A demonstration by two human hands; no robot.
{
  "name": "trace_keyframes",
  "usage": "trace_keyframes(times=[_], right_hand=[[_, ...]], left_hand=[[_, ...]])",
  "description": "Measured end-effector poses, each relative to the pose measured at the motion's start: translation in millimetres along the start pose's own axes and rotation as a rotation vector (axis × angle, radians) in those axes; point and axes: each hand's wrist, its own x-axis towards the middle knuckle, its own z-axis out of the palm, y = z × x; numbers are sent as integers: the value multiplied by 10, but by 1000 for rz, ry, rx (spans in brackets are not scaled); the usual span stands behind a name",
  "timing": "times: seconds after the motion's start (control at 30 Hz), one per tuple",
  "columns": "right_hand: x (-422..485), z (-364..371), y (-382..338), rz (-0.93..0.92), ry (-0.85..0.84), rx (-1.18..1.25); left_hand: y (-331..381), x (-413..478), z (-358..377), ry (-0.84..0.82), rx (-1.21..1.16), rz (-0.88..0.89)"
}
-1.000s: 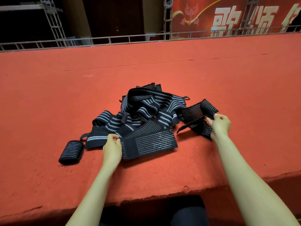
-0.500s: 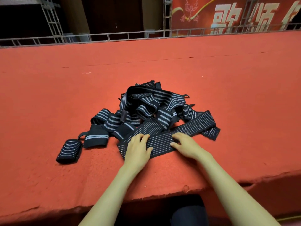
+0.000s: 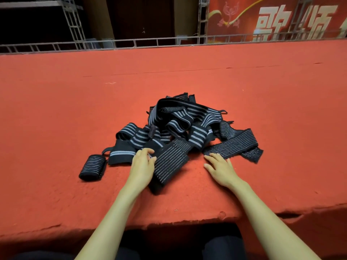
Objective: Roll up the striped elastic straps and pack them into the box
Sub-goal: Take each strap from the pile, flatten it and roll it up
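Your left grip (image 3: pixel 142 163) lies on the red worktop (image 3: pixel 65 113) against the left edge of the near strap (image 3: pixel 170 162). Its fingers are loosely bent and touch that edge, but you cannot tell from here whether they pinch it. The near strap lies flat, its near end pointing towards you and its far end running under the pile (image 3: pixel 180 121) of tangled striped straps.

Your right grip (image 3: pixel 219 168) is released: the fingers are spread and straight, palm down on the worktop. Its fingertips are just at the near end of the right strap (image 3: pixel 232 145). That strap stretches flat to the right and folds back on itself at its far end.

To the left of your left grip, a loose strap end (image 3: pixel 120 154) lies flat, and just beyond it sits a finished roll (image 3: pixel 92 167), apart from the pile.

A metal rail (image 3: pixel 131 43) runs along the worktop's far edge, with a red banner (image 3: pixel 281 21) behind it
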Motion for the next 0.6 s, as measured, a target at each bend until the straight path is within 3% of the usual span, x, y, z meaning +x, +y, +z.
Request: trace_keyframes(times=[0.07,0.13,0.23,0.33,0.43,0.6], right_hand=[[0,-31,-40,16,-22,-54],[-29,-62,-172,-37,76,-37],[-170,-111,-589,-222,208,309],[-322,-166,-996,-265,71,608],[-352,-142,-1164,-264,28,642],[-347,-170,-1276,-240,246,690]], left_hand=[[-102,-13,-79,-28,54,-15],[-148,-47,-126,-42,30,9],[-115,-115,-180,-52,-67,39],[-67,-173,-210,-23,-151,44],[-65,-200,-267,-16,-221,44],[-69,-255,-307,94,-229,14]])
